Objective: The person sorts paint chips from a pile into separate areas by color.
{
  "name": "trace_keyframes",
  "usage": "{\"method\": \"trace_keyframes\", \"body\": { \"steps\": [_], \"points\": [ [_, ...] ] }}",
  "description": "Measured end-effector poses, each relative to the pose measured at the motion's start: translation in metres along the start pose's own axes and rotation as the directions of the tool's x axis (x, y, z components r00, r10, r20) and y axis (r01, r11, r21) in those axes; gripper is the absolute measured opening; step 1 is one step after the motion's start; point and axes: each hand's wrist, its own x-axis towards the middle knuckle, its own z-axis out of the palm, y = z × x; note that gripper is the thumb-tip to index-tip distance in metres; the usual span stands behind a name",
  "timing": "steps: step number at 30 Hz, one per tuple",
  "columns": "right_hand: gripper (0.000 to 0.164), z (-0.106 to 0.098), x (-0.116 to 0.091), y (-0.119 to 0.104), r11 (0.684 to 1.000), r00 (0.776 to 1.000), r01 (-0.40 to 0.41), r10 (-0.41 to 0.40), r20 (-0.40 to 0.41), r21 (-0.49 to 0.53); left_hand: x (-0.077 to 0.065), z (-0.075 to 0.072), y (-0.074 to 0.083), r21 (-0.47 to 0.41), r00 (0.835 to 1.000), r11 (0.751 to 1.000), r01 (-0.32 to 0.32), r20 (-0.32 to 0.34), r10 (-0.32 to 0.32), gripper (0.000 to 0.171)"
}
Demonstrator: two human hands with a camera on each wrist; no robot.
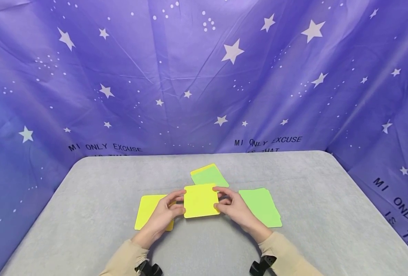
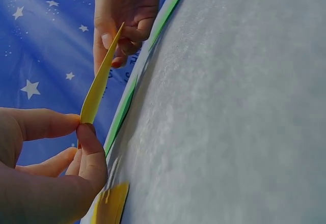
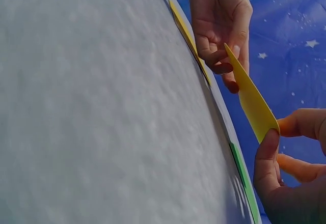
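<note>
A yellow card (image 1: 201, 201) with rounded corners is held up above the table between both hands. My left hand (image 1: 164, 213) pinches its left edge, thumb in front and fingers on the side and behind. On the opposite edge my right hand (image 1: 236, 209) pinches it the same way. Both wrist views show the yellow card (image 2: 98, 92) nearly edge-on, clear of the tabletop. Beneath the left hand lies a stack of yellow cards (image 1: 148, 209), partly covered by that hand. A stack of green cards (image 1: 264, 209) lies beside the right hand.
Behind the held card lies a loose pile with a green card (image 1: 210, 176) on top and a yellow card (image 1: 202, 169) showing at its far edge. The grey table (image 1: 97, 184) ends at a purple star-printed curtain (image 1: 190, 76).
</note>
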Motion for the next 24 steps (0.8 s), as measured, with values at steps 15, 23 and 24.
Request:
{"method": "trace_keyframes", "body": {
  "steps": [15,23,24],
  "points": [
    [0.052,0.040,0.004,-0.002,0.988,0.994,0.097,-0.090,0.066,-0.120,-0.029,-0.037,0.001,0.032,0.999,0.999,0.030,-0.036,-0.029,0.060],
    [0.053,0.065,0.007,-0.008,0.962,0.985,0.159,-0.139,0.101,-0.222,-0.042,-0.059,-0.001,0.100,0.997,0.994,0.046,-0.070,-0.039,0.060],
    [0.053,0.067,0.007,-0.008,0.961,0.985,0.161,-0.140,0.105,-0.225,-0.044,-0.061,-0.001,0.108,0.996,0.993,0.050,-0.078,-0.042,0.060]
  ]
}}
